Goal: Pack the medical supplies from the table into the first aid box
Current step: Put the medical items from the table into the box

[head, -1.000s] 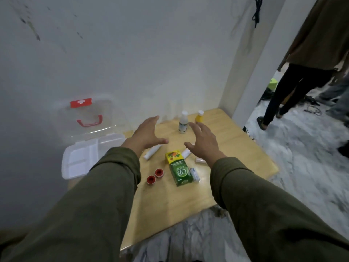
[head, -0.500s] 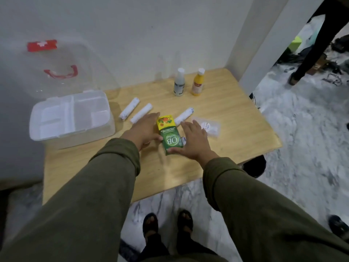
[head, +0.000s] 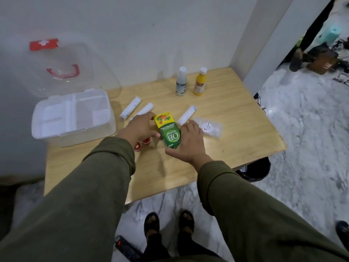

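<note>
A green and yellow medicine box [head: 168, 130] lies flat in the middle of the wooden table [head: 236, 140]. My left hand [head: 138, 128] presses against its left side and my right hand [head: 188, 142] against its right side and near end, gripping it between them. The open first aid box [head: 72, 118], translucent white with a divided tray, stands at the table's left with its lid [head: 62, 67] leaning on the wall. Three white rolls [head: 130, 111] [head: 145, 110] [head: 187, 114], a clear packet [head: 209, 127], two red-capped pots [head: 141, 143], a white bottle [head: 181, 82] and a yellow bottle [head: 200, 82] lie around.
The table stands in a corner against a white wall, with a pillar at the right. A black power strip [head: 126, 249] lies on the marble floor near my feet. A dark bin [head: 255, 170] sits under the table's right edge. Another person's leg and clutter show at far right.
Both hands came down from hovering over the table onto the two sides of the green box. The camera has tilted down and closer.
</note>
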Tool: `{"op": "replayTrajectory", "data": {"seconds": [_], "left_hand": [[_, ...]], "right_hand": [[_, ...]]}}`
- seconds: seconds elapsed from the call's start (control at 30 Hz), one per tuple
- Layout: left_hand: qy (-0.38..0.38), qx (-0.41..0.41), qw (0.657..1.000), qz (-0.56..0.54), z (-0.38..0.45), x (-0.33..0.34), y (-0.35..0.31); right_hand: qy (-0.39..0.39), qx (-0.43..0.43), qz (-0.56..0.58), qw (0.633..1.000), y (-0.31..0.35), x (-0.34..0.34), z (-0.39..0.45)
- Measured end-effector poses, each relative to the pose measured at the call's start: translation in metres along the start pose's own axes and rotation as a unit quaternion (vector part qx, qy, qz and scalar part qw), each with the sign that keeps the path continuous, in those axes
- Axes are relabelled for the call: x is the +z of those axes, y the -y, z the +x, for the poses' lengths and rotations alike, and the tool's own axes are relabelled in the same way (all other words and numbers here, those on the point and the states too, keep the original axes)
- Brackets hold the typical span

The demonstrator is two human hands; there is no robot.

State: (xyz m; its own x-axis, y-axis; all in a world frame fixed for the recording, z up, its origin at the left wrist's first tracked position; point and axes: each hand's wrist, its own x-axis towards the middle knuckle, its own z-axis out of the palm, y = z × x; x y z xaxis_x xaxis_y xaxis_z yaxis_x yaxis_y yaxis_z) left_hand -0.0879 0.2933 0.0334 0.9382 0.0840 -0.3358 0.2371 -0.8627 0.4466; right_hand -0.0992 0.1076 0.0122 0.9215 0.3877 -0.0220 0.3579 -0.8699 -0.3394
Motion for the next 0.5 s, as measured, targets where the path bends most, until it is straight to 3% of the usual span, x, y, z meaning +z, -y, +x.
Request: {"op": "replayTrajectory", "data": {"seconds": [0.1,0.27,0.5], "left_hand": [[-0.038,0.008,0.999,-0.028,-0.007,-0.016,0.007],[-0.166,0.02,0.984,-0.059,-0.021,-0.053,0.028],[-0.201,-0.083,0.976,0.01,-0.053,-0.094,0.112]], "right_hand": [[-0.049,0.007,0.052,0.997,0.001,-0.009,0.005],[-0.063,-0.007,0.217,0.974,0.022,-0.034,0.023],[-0.084,-0.076,0.234,0.966,0.082,-0.051,0.057]]}}
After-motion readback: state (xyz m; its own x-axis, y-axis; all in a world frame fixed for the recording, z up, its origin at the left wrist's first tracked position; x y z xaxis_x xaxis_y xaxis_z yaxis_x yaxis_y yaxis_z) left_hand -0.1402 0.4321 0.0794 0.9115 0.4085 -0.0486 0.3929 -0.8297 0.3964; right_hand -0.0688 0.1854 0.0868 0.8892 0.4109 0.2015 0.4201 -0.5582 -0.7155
